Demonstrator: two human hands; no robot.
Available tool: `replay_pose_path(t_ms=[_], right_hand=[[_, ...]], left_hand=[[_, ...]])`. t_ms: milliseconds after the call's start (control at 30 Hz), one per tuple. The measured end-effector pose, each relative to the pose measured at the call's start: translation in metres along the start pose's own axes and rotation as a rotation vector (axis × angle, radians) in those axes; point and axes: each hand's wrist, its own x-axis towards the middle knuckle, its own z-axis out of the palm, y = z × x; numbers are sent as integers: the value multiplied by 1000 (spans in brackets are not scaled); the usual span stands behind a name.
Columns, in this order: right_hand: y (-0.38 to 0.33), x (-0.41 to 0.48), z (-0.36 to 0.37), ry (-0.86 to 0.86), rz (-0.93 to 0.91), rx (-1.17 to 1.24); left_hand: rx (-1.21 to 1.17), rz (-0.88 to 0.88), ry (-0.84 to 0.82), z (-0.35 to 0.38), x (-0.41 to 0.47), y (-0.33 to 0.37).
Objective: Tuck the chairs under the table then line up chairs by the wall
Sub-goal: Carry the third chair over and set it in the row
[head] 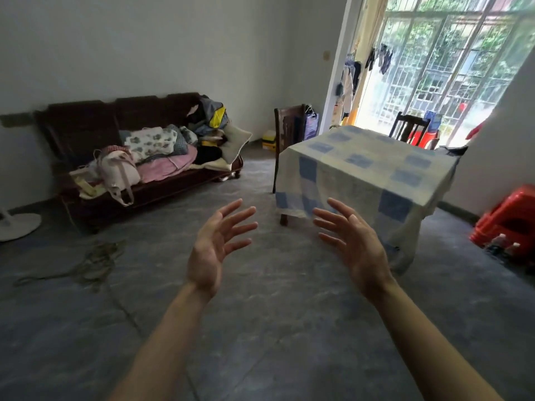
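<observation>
Dark wooden chair (289, 125) at the checked-cloth table's (367, 169) far-left side, another chair (409, 127) behind it near the window. Left hand (211, 250) and right hand (356, 244) raised, fingers spread wide, holding nothing.

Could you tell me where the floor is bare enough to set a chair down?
The floor is bare between the sofa and table, beneath both open hands. Crowded: rope at left, red stools at right.
</observation>
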Motion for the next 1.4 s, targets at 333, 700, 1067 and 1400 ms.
replay_pose_path(t_ms=[333, 700, 1067, 1400], right_hand=[[81, 268, 14, -44, -10, 50], [182, 614, 26, -152, -71, 68], [283, 916, 41, -129, -46, 21], [342, 1187, 54, 77, -23, 63]], left_hand=[[42, 24, 45, -50, 251, -33], [104, 18, 140, -86, 577, -63], [45, 32, 148, -172, 891, -136], [-25, -36, -12, -219, 1217, -164]])
